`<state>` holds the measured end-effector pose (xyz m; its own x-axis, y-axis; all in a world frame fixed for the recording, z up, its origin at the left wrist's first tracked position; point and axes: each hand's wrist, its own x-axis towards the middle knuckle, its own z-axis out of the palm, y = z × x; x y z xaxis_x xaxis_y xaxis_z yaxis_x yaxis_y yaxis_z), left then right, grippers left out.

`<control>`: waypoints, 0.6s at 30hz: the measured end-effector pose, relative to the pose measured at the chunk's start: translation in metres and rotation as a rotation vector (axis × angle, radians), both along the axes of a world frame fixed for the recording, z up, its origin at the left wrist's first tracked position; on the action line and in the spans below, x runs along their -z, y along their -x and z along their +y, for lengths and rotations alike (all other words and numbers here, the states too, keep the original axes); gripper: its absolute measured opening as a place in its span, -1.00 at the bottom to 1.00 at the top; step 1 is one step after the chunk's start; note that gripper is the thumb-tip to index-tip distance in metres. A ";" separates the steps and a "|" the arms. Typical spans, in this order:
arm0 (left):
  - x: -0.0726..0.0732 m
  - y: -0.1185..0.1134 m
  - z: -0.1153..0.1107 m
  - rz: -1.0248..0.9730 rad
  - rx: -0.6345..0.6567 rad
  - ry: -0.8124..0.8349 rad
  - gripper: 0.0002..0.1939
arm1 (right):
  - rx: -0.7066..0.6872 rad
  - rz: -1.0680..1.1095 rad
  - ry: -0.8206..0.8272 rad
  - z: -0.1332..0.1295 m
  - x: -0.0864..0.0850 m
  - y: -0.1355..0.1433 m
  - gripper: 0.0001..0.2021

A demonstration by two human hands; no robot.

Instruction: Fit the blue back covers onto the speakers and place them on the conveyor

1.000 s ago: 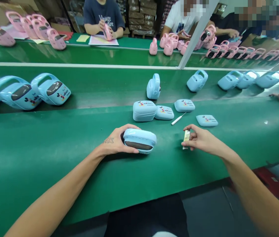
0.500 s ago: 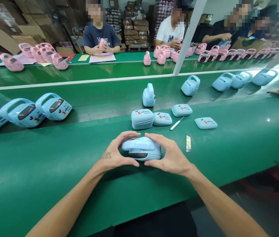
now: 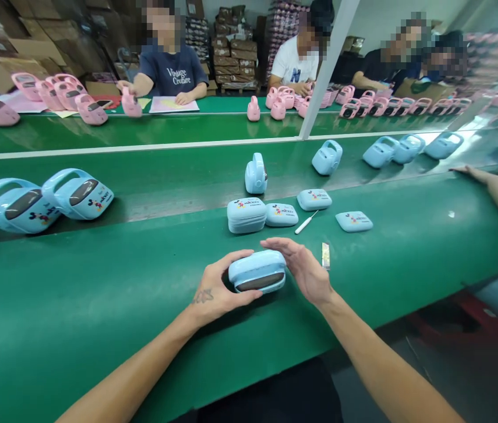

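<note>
A light blue handled case [image 3: 257, 269] with a dark window is held over the green work surface [image 3: 120, 282]. My left hand [image 3: 222, 286] grips its left side, thumb below the window and fingers over the top. My right hand [image 3: 306, 271] is at its right end, fingers stretched along the far edge and not wrapped round it. Beyond the hands are a stack of blue covers [image 3: 246, 215] with printed cartoon figures and a single cover [image 3: 281, 215] beside it. A white-handled tool [image 3: 306, 223] lies right of them, near a small packet [image 3: 326, 256].
More covers [image 3: 314, 199] [image 3: 354, 221] lie to the right. Blue handled cases [image 3: 79, 195] stand along the belt [image 3: 178, 170]. Across it several people sit behind pink cases [image 3: 92, 109]. Another person's arm [image 3: 491, 182] rests at the right edge.
The case has been tilted so its window and top face me more. My right hand has loosened, its thumb off the front. Across the belt, a person has set a hand with a pink case down leftward.
</note>
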<state>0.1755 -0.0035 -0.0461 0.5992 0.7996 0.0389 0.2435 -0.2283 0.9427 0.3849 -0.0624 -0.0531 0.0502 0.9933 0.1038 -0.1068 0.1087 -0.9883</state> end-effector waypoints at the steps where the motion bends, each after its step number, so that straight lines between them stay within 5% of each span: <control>1: 0.001 -0.004 -0.004 0.008 -0.014 -0.054 -0.33 | 0.087 -0.001 -0.002 0.002 0.002 0.004 -0.30; 5: 0.011 -0.013 -0.009 0.002 -0.028 -0.137 -0.32 | 0.333 -0.082 -0.017 0.012 0.013 0.021 -0.26; 18: 0.017 -0.013 -0.014 0.044 -0.027 -0.035 -0.26 | 0.365 -0.049 -0.067 0.001 0.032 0.028 -0.34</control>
